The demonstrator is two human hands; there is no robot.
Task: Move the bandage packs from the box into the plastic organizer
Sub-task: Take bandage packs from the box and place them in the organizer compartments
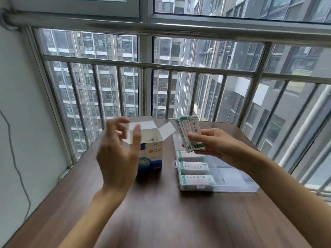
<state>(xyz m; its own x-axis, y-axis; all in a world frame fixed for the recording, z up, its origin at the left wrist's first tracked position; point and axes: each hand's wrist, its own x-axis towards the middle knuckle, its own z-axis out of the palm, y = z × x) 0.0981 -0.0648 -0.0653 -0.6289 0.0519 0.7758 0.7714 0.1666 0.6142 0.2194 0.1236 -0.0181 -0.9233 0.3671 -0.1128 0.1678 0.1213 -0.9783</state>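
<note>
A blue and white bandage box (pixel 151 154) stands upright on the brown table (pixel 161 212) with its top flaps open. My left hand (pixel 118 154) hovers beside and in front of the box, fingers spread and loosely bent, holding nothing. My right hand (pixel 215 144) grips a small stack of white bandage packs (pixel 189 133) with green edges, raised above the clear plastic organizer (pixel 215 176). The organizer lies open to the right of the box. Bandage packs (pixel 195 166) lie in its left compartments.
The organizer's clear lid (pixel 240 183) lies flat to the right. A metal window railing (pixel 161 67) runs behind the table. A white wall with a dark cable (pixel 16 167) is on the left. The table's near half is bare wood.
</note>
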